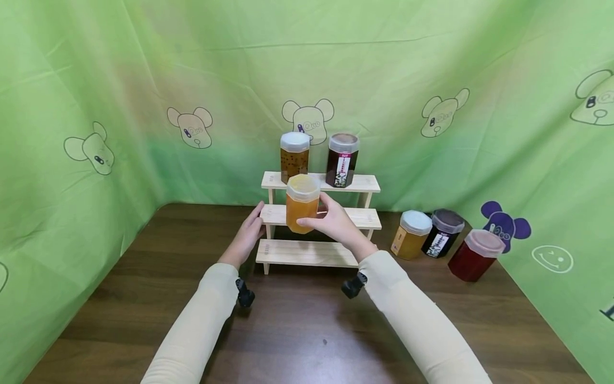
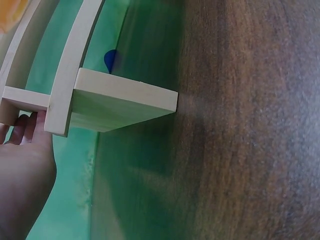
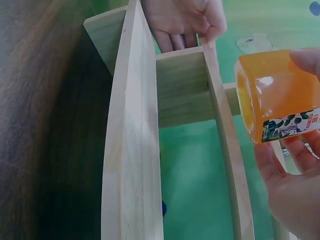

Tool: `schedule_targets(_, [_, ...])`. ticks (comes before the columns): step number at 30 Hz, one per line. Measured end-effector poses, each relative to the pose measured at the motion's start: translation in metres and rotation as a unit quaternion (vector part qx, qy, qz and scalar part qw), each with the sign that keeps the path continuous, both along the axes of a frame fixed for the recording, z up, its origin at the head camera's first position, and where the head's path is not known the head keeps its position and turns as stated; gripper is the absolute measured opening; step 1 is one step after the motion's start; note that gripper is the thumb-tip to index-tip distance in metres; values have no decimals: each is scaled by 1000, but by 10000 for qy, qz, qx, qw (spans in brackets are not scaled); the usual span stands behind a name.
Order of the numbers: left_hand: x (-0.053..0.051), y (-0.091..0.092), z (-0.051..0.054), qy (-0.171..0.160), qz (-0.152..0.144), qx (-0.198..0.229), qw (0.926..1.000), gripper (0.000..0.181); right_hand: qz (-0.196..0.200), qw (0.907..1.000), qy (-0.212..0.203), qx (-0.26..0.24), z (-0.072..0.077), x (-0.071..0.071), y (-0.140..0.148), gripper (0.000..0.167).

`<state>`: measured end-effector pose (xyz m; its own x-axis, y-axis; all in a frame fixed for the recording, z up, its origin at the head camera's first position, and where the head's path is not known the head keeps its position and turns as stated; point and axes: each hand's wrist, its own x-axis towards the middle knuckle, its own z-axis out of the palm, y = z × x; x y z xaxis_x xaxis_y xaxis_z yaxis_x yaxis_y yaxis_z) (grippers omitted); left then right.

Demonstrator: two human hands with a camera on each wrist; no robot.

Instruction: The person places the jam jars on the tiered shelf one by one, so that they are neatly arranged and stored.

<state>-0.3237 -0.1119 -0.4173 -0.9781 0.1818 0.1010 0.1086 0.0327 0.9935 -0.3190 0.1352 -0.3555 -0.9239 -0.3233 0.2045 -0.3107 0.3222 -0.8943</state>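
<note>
My right hand (image 1: 336, 221) grips a jar of orange-yellow contents with a frosted lid (image 1: 303, 205), thumb on one side and fingers on the other. The jar is upright in front of the middle step of a three-step wooden stand (image 1: 307, 250). In the right wrist view a gap shows between the jar's base (image 3: 246, 100) and that step. At the stand's left end, my left hand (image 1: 247, 234) holds the end of the middle step, its thumb at the edge and fingers by the side support. The left wrist view shows those fingers (image 2: 27, 130) partly hidden by the wood.
On the top step stand a jar with dark specks (image 1: 294, 160) and a dark labelled jar (image 1: 342, 162). Right of the stand, on the brown table (image 1: 297, 330), are a yellow jar (image 1: 411, 237), a dark jar (image 1: 442, 234) and a red jar (image 1: 475, 258). Green cloth (image 1: 230, 69) hangs behind.
</note>
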Motion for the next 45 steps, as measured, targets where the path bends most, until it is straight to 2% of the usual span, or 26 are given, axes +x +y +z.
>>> schedule_targets(11, [2,0,2,-24,-25,85,10000,58,44,9996,-76,-259,-6,-12,-6,79])
schedule_targets(12, [5,0,6,-53,-58,103,9999,58,47,9996,-110,-267,-3,-9,-7,79])
schedule_targets(18, [5,0,5,-27,-20,73,10000,59,8,9996,-127,-249,-2,-13,-9,79])
schedule_targets(19, [2,0,1,8,6,67,10000,59,-4,9997,-107,-240,-6,-17,-9,80])
schedule_targets(22, [2,0,1,19,18,99,9999,59,-13,9999,-100,-126,-5,-18,-8,80])
schedule_targets(26, [2,0,1,-9,-6,116,9999,59,36,10000,-52,3,-6,-18,-6,79])
schedule_targets(33, [2,0,2,-17,0,69,10000,59,203,9997,-37,-110,-10,-18,-6,76])
schedule_targets(39, [2,1,2,-24,24,73,10000,60,25,10000,-26,-65,-11,-17,-7,76])
schedule_targets(45, [0,1,1,-13,34,62,10000,60,-14,9998,-166,-74,-4,-11,-10,75])
